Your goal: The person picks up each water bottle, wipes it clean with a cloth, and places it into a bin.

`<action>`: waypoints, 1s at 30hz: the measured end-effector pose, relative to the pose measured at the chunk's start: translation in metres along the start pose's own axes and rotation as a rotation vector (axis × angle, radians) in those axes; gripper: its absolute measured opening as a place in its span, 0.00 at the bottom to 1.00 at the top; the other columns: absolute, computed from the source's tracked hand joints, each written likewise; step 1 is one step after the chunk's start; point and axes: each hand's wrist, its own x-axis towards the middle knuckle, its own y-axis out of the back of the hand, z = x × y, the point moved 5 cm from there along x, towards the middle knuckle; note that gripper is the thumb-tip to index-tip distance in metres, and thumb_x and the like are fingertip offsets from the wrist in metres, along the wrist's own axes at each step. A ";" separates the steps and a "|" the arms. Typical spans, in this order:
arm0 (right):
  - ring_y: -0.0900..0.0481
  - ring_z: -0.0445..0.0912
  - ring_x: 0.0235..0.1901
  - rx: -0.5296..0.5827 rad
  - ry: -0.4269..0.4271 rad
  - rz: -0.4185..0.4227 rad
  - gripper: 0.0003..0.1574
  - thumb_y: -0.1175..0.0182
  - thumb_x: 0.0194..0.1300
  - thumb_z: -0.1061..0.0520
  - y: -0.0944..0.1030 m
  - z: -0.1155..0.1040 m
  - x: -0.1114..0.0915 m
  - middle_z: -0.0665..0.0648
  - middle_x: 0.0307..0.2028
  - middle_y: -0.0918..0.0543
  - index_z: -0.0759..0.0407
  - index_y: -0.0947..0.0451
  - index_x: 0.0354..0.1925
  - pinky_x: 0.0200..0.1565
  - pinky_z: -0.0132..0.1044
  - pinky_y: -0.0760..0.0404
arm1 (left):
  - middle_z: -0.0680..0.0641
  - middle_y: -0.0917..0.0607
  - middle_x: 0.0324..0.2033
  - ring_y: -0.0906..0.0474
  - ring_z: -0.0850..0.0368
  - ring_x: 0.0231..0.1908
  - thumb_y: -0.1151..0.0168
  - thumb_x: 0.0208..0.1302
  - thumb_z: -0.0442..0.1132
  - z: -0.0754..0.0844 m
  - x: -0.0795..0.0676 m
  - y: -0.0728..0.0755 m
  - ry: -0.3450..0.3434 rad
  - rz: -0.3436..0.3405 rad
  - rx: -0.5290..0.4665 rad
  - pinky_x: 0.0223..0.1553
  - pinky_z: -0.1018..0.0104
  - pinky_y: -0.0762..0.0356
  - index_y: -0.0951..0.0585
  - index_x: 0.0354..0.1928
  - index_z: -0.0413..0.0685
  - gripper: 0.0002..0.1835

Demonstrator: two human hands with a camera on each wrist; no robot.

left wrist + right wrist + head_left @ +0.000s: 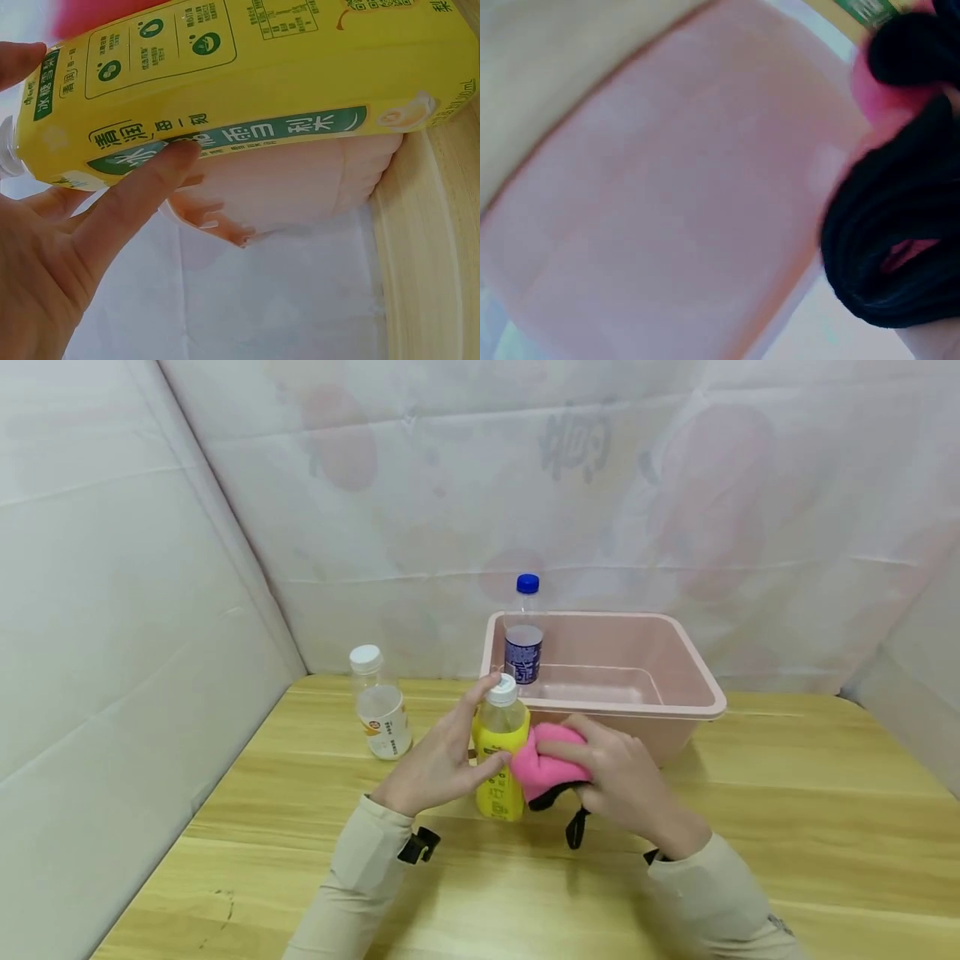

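A yellow-labelled drink bottle [501, 768] with a white cap stands upright on the table in the head view. My left hand [446, 758] holds it, the thumb on the near face and the fingers round the far side; the left wrist view shows a finger along its yellow label [247, 82]. Bunched in my right hand [626, 777] is a pink cleaning mitt [553, 760] with a black cuff and a hanging loop, pressed against the bottle's right side. In the right wrist view the black cuff [885, 217] fills the right edge, blurred.
Behind the hands sits a pink plastic basin [607, 702]. A clear bottle with a blue cap [525, 635] stands at its left end. To the left, a clear bottle with a white cap [382, 710] stands on the wooden table [300, 852]. White fabric walls [465, 527] enclose the back and sides.
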 end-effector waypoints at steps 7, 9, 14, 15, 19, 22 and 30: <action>0.18 0.52 0.34 0.043 0.019 0.211 0.41 0.50 0.37 0.76 0.019 0.001 0.002 0.62 0.45 0.19 0.58 0.14 0.51 0.27 0.43 0.17 | 0.32 0.31 0.67 0.20 0.41 0.54 0.33 0.64 0.34 0.001 0.002 -0.003 0.001 0.012 0.005 0.45 0.55 0.13 0.55 0.78 0.53 0.50; 0.18 0.52 0.34 0.042 0.021 0.195 0.42 0.50 0.36 0.77 0.018 0.001 0.003 0.61 0.46 0.19 0.58 0.14 0.52 0.27 0.43 0.17 | 0.33 0.28 0.64 0.19 0.43 0.53 0.31 0.63 0.35 0.002 0.003 -0.004 0.003 0.036 0.024 0.45 0.55 0.13 0.55 0.77 0.53 0.50; 0.17 0.54 0.35 0.049 0.021 0.193 0.43 0.48 0.34 0.79 0.018 0.002 0.004 0.61 0.46 0.19 0.59 0.14 0.51 0.28 0.46 0.15 | 0.36 0.21 0.56 0.17 0.46 0.47 0.27 0.59 0.34 0.004 0.002 -0.005 0.017 0.087 0.061 0.42 0.60 0.13 0.52 0.76 0.53 0.51; 0.17 0.54 0.35 0.047 0.021 0.195 0.43 0.49 0.34 0.79 0.018 0.003 0.003 0.61 0.45 0.19 0.59 0.14 0.51 0.28 0.46 0.15 | 0.37 0.21 0.56 0.17 0.46 0.47 0.26 0.59 0.35 0.004 0.002 -0.005 0.021 0.096 0.063 0.41 0.60 0.13 0.51 0.76 0.53 0.52; 0.17 0.55 0.34 0.034 0.030 0.193 0.43 0.49 0.34 0.79 0.019 0.005 0.003 0.62 0.45 0.18 0.59 0.13 0.50 0.28 0.47 0.15 | 0.38 0.20 0.55 0.17 0.46 0.47 0.20 0.54 0.40 0.006 0.003 -0.007 0.021 0.160 0.107 0.40 0.59 0.12 0.48 0.75 0.53 0.54; 0.18 0.55 0.32 0.013 0.028 0.188 0.42 0.49 0.33 0.78 0.021 0.008 0.002 0.63 0.44 0.18 0.59 0.13 0.49 0.27 0.47 0.17 | 0.37 0.20 0.56 0.17 0.46 0.46 0.18 0.51 0.45 0.008 0.004 -0.009 -0.009 0.232 0.184 0.40 0.58 0.12 0.45 0.73 0.49 0.54; 0.19 0.57 0.31 -0.040 -0.016 0.183 0.43 0.46 0.32 0.78 0.029 0.018 -0.002 0.64 0.44 0.18 0.59 0.13 0.50 0.26 0.48 0.18 | 0.36 0.27 0.60 0.22 0.43 0.51 0.22 0.54 0.36 0.010 0.006 -0.010 -0.084 0.238 0.106 0.46 0.55 0.13 0.43 0.71 0.50 0.48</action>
